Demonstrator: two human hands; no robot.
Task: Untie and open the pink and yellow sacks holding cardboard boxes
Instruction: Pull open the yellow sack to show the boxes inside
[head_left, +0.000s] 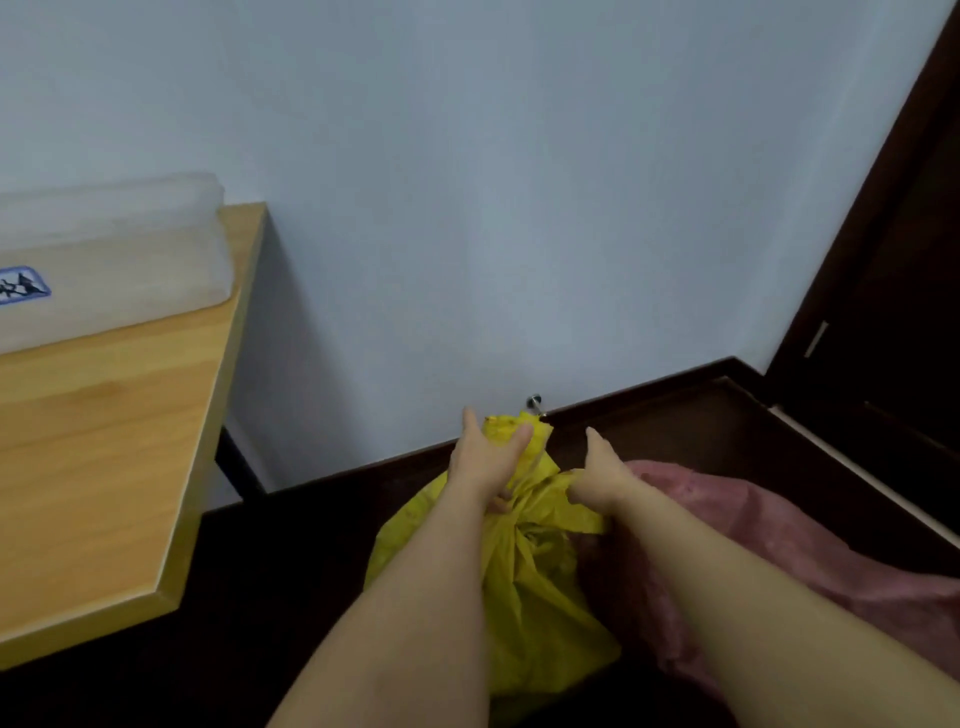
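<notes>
Plain yellow sack (540, 587), dusty pink sack (769, 540), pale blue-grey wall (467, 208), light wood-grain table (104, 441), dark brown floor (270, 561), translucent white box (114, 249) with a blue-edged label (23, 284)

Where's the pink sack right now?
In the head view, the pink sack lies on the dark floor at lower right, right beside the yellow sack, behind the right hand.

Light was dim and cool, flat on the grey wall (467, 182). The worktop (104, 441) threw a soft shadow down the wall beside it. Dark floor (291, 571) swallowed detail. Whole view soft; my fingers (519, 434) slightly blurred. Wide lens bent the door frame (857, 208) at the right edge.
</notes>
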